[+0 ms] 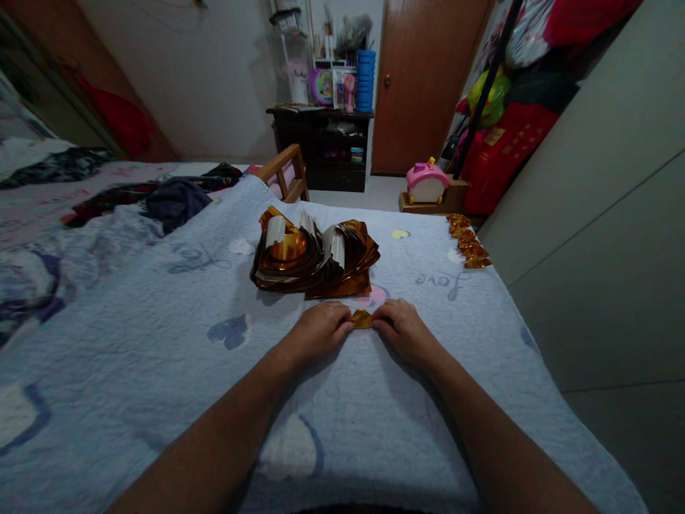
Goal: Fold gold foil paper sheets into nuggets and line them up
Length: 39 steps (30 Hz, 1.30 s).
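Between my two hands is a small folded piece of gold foil paper (pixel 362 319), just above the bedspread. My left hand (pixel 324 328) pinches its left end, and my right hand (pixel 400 327) pinches the right end. Just beyond my hands lies a thick, curled stack of gold foil paper (pixel 315 257), with pale backing showing between the sheets. A row of several folded gold foil pieces (pixel 469 243) rests near the bed's far right corner. My fingertips partly cover the ends of the held piece.
A light blue bedspread (pixel 214 385) with heart prints covers the surface. Dark clothes (pixel 176 203) lie to the left. Past the far edge stand a wooden chair (pixel 292 175), a pink toy case (pixel 427 182) and a dark cabinet (pixel 321 150). A pale wardrobe (pixel 599 285) borders the right side.
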Tool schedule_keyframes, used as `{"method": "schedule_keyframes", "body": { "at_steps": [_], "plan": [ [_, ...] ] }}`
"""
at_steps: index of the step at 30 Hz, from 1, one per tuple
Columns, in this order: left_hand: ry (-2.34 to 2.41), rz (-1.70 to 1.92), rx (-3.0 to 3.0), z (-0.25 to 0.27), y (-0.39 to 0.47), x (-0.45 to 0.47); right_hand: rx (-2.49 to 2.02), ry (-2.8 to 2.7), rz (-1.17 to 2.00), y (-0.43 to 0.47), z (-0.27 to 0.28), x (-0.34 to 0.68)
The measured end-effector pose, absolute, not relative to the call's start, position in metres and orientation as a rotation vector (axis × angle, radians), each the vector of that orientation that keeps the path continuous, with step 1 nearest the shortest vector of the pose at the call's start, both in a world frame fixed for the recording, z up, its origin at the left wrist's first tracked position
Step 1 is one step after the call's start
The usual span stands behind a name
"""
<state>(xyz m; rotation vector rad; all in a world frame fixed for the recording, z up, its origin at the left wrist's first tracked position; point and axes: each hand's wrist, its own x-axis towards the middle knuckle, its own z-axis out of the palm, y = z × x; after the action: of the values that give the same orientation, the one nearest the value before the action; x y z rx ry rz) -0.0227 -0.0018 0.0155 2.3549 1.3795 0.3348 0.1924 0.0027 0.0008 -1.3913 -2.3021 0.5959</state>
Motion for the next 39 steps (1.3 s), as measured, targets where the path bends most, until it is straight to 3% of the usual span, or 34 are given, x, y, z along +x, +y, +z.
{"method": "schedule_keyframes", "body": {
  "at_steps": [22,29,39],
  "plan": [
    [1.714,0.345,2.432,0.004,-0.008,-0.015,-1.716,-2.262,0.349,0.003,0.000,0.177],
    [1.382,0.500,2.505,0.003,-0.006,-0.013,-1.736,-2.242,0.350,0.002,0.000,0.176],
    [1.314,0.500,2.551,-0.001,-0.007,-0.013,-1.721,-2.229,0.381,0.002,-0.003,0.178]
  ]
}}
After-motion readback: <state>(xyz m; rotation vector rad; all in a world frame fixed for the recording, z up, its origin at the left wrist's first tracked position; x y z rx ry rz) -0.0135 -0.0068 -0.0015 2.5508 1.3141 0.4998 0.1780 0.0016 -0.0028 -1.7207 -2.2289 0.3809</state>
